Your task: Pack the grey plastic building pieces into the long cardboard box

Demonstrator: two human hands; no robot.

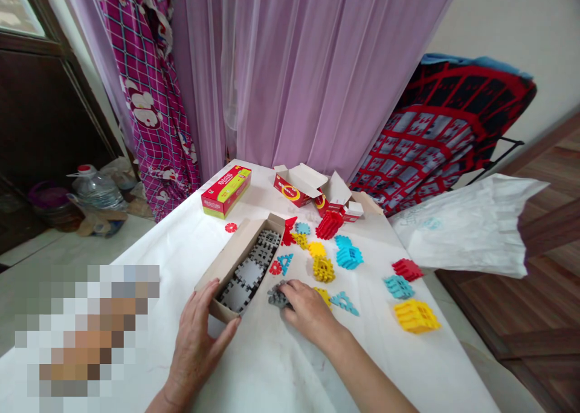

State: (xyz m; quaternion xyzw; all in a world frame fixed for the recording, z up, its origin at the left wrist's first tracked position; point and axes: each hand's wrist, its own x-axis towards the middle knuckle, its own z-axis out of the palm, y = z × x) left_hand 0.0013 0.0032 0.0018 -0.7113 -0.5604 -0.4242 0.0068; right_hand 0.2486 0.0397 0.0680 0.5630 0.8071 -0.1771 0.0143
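My left hand [199, 334] grips the near end of an open cardboard box [229, 257] that holds several grey interlocking tiles [254, 266]. Just right of the box, my right hand [308, 307] rests on the white table with its fingers closed around a small stack of grey tiles [276, 296]. Close around that hand lie a yellow piece [323, 269], a blue triangle [344, 303] and a red round piece [275, 268].
More red, yellow and blue pieces [348, 257] are scattered across the white table [281, 364], with a yellow block [415, 316] near its right edge. A closed red box [225, 191] and opened red boxes [299, 186] stand at the back. A white bag [471, 225] lies right.
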